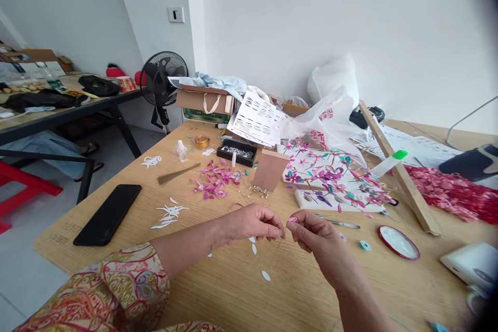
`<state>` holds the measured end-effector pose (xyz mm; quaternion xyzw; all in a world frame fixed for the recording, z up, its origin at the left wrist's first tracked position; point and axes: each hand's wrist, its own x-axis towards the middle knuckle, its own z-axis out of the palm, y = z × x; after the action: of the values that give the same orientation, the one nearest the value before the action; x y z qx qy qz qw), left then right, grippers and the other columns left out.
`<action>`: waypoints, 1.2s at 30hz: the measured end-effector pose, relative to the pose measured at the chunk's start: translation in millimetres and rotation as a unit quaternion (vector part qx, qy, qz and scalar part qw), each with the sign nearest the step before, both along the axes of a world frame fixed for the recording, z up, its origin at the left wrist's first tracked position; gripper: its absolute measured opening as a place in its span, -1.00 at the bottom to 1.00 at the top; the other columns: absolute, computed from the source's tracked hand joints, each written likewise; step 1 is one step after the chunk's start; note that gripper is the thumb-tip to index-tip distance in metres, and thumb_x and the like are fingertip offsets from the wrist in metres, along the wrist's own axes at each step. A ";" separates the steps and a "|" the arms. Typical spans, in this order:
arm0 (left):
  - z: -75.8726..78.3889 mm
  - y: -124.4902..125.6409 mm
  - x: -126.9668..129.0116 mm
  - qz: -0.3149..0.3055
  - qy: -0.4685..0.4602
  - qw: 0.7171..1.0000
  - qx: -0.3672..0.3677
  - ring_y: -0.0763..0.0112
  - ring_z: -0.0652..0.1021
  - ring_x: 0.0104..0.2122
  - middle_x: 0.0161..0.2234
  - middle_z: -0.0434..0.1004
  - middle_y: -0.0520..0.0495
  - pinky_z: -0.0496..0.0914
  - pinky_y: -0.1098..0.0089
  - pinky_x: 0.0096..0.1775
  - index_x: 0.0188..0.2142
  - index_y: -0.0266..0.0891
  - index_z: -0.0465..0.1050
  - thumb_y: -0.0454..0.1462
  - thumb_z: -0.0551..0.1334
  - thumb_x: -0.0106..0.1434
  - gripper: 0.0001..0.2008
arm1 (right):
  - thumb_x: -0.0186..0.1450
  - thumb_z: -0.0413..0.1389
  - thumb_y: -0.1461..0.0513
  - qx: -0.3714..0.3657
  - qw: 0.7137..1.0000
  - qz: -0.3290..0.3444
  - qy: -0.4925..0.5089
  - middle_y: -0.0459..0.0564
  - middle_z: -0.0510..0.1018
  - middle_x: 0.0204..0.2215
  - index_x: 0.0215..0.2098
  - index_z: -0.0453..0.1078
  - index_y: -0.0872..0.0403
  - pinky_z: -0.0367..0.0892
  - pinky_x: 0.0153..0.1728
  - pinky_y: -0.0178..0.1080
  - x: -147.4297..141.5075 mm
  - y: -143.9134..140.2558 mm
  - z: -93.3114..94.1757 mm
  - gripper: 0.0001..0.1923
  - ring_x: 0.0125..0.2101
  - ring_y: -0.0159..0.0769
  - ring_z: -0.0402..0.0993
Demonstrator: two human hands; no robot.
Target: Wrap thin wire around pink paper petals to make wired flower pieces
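Patterned sleeve point(116, 285) comes first, low at the left, and from it the left hand point(252, 222) reaches in to meet the right hand point(315, 233) just above the wooden surface point(241, 290). Both have a narrow pinching grip: the right fingertips hold a small pink petal point(292, 220), and the left seems to pinch something too fine to make out, likely held close so the two pieces can be joined. White paper leaves point(265, 275) lie beneath the hands. Further out sit a black phone point(108, 213), loose pink petals point(216, 182), a wooden block point(270, 169) and a finished flower branch point(330, 176). Beyond stand a fan point(163, 83), cardboard boxes point(204, 101), plastic bags point(330, 98) and white walls.
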<state>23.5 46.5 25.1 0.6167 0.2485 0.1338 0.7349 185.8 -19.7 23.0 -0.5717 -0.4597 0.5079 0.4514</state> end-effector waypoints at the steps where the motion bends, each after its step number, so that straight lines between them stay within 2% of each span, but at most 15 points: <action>1: 0.0 -0.2 -0.3 0.001 0.000 1.000 -0.004 0.60 0.30 -0.51 -0.52 0.32 0.07 0.12 0.54 -0.50 -0.45 -0.30 0.40 -0.27 0.19 0.00 -0.87 | 0.06 0.13 0.07 0.001 1.000 0.001 0.000 -0.25 0.21 -0.75 -0.54 0.30 0.09 -0.14 -0.66 -0.38 0.3 0.0 -0.4 -0.75 -0.69 -0.54 -0.01; 11: -1.2 -3.5 -0.5 0.005 0.005 1.000 0.000 0.61 0.30 -0.54 -0.56 0.30 0.07 0.11 0.54 -0.50 -0.47 -0.32 0.40 -0.24 0.19 0.01 -0.84 | 0.08 0.12 0.07 0.009 1.000 0.007 -0.002 -0.25 0.20 -0.74 -0.53 0.30 0.08 -0.14 -0.66 -0.38 0.4 -1.4 -2.4 -0.76 -0.69 -0.53 -0.02; 18: -3.1 -4.0 -0.4 0.001 0.007 1.000 0.006 0.61 0.30 -0.52 -0.53 0.30 0.07 0.13 0.56 -0.49 -0.45 -0.32 0.37 -0.31 0.16 0.02 -0.90 | 0.07 0.13 0.07 0.006 1.000 0.010 0.002 -0.24 0.22 -0.74 -0.54 0.30 0.08 -0.14 -0.67 -0.38 -0.6 -0.7 -2.3 -0.76 -0.69 -0.53 -0.01; 20: 1.1 -4.3 -0.1 0.015 0.026 0.999 0.041 0.61 0.29 -0.51 -0.53 0.29 0.08 0.15 0.56 -0.47 -0.46 -0.32 0.35 -0.34 0.14 0.02 -0.93 | 0.07 0.14 0.08 0.004 1.000 0.013 0.005 -0.24 0.21 -0.74 -0.55 0.30 0.09 -0.13 -0.67 -0.38 -0.3 -1.3 -2.4 -0.76 -0.69 -0.54 -0.01; 23: 7.2 -4.0 0.0 0.048 0.076 0.987 0.137 0.60 0.28 -0.52 -0.55 0.27 0.10 0.16 0.56 -0.46 -0.48 -0.31 0.33 -0.40 0.11 0.00 -0.94 | 0.07 0.14 0.07 -0.001 1.000 0.018 0.003 -0.24 0.20 -0.74 -0.55 0.29 0.09 -0.13 -0.66 -0.38 0.1 -2.3 -2.2 -0.75 -0.69 -0.53 -0.02; 26: 7.6 -2.2 -1.4 0.051 0.103 0.972 0.207 0.58 0.29 -0.53 -0.55 0.28 0.10 0.18 0.55 -0.45 -0.47 -0.30 0.34 -0.39 0.10 0.00 -0.92 | 0.08 0.12 0.06 -0.007 1.000 0.027 -0.005 -0.25 0.18 -0.74 -0.55 0.28 0.08 -0.13 -0.66 -0.37 0.5 -2.7 -1.3 -0.74 -0.69 -0.53 -0.02; 31: 2.9 5.7 -9.2 0.036 0.129 0.957 0.258 0.55 0.34 -0.51 -0.53 0.33 0.08 0.19 0.55 -0.46 -0.45 -0.27 0.36 -0.36 0.08 0.01 -0.89 | 0.09 0.10 0.05 -0.021 0.999 0.030 -0.038 -0.24 0.18 -0.73 -0.54 0.26 0.08 -0.12 -0.66 -0.38 2.2 -2.1 0.9 -0.73 -0.69 -0.51 -0.02; 34: 9.1 12.0 -16.3 0.023 0.143 0.948 0.284 0.56 0.36 -0.51 -0.50 0.37 0.07 0.19 0.56 -0.48 -0.41 -0.27 0.38 -0.38 0.07 0.01 -0.85 | 0.08 0.09 0.05 -0.025 0.997 0.028 -0.066 -0.24 0.18 -0.73 -0.55 0.26 0.07 -0.09 -0.65 -0.38 2.2 -0.6 2.4 -0.74 -0.68 -0.50 0.00; 36: 16.5 14.9 -19.5 0.040 0.132 0.944 0.301 0.54 0.39 -0.46 -0.43 0.42 0.05 0.22 0.56 -0.44 -0.35 -0.26 0.38 -0.39 0.07 0.02 -0.81 | 0.08 0.09 0.05 -0.025 0.995 0.027 -0.088 -0.23 0.19 -0.72 -0.55 0.26 0.07 -0.06 -0.64 -0.38 1.3 0.4 3.8 -0.74 -0.67 -0.49 0.02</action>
<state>4.0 61.4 41.6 0.8107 0.3165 0.1489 0.4695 187.1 -19.3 26.9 -0.6127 -0.4999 0.4790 0.3812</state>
